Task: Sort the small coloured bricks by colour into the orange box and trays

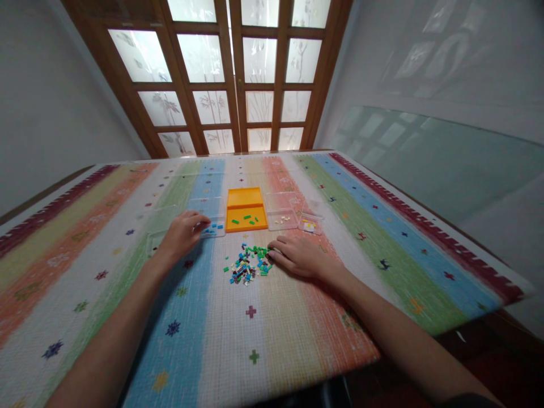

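Observation:
A small heap of tiny coloured bricks (247,265) lies on the striped tablecloth in front of me. My right hand (300,256) rests on the cloth at the heap's right edge, fingertips pinched at the nearest pieces. My left hand (183,233) hovers with curled fingers over a clear tray (216,232) that holds a few blue pieces. An orange tray (245,211) with some green pieces stands behind the heap. To its right a clear tray (282,220) holds pale pieces, and a smaller one (310,225) holds yellow and white pieces.
More clear trays (159,224) sit to the left of my left hand. The striped tablecloth (361,255) covers the table to its edges. A wooden door with frosted panes (238,79) stands behind the table, a wall on each side.

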A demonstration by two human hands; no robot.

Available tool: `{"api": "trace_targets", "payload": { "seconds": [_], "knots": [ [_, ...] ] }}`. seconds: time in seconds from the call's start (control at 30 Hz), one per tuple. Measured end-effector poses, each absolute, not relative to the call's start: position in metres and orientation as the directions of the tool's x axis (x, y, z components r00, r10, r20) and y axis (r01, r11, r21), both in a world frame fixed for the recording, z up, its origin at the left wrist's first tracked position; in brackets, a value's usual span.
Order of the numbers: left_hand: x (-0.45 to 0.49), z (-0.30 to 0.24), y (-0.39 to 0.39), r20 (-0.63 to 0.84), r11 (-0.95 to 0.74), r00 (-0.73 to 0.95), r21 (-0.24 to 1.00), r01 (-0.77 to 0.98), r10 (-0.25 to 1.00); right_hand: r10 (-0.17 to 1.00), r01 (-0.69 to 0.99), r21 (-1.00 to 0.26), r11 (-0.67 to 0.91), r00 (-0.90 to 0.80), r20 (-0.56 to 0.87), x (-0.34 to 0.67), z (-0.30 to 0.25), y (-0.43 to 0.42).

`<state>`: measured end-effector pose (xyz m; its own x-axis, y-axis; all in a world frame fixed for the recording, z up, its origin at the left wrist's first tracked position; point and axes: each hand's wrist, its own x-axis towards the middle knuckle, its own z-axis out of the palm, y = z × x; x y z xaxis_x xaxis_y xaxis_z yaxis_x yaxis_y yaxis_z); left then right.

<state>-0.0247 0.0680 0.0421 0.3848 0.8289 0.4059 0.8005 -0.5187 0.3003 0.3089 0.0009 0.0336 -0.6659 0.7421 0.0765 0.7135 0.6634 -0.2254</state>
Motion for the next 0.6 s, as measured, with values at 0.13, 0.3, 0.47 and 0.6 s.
{"api": "trace_targets", "payload": {
  "seconds": [0.13, 0.3, 0.47, 0.6],
  "knots": [
    [-0.025, 0.039, 0.071, 0.401, -0.506, 0.371, 0.311, 0.805, 0.838, 0.742, 0.711, -0.231, 0.664, -0.665, 0.085, 0.309, 0.034, 0.001],
    [-0.027, 0.037, 0.071, 0.405, -0.497, 0.361, 0.304, 0.813, 0.840, 0.743, 0.712, -0.236, 0.661, -0.665, 0.073, 0.308, 0.034, 0.001],
    [-0.019, 0.047, 0.058, 0.515, -0.580, 0.393, 0.273, 0.768, 0.762, 0.745, 0.721, -0.208, 0.661, -0.664, 0.065, 0.308, 0.034, 0.001],
    [-0.003, 0.049, 0.041, 0.539, -0.681, 0.479, 0.271, 0.680, 0.693, 0.736, 0.715, -0.184, 0.675, -0.669, 0.102, 0.309, 0.031, 0.001]
  ]
}}
